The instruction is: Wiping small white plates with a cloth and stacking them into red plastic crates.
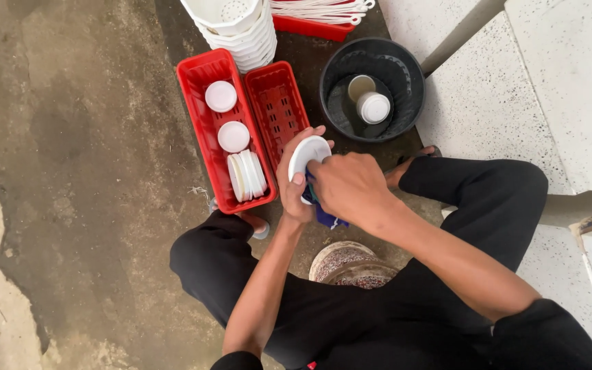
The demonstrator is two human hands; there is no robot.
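Wiping a small white dish: the left hand grips it, the right hand seems to press a blue cloth. Several dishes already sit in the red tray; two wait in the black tub.

No packages, labels, signs or screens show anywhere in this view; nothing around the black bucket carries a sticker, tag or printed wrapper that can be made out.
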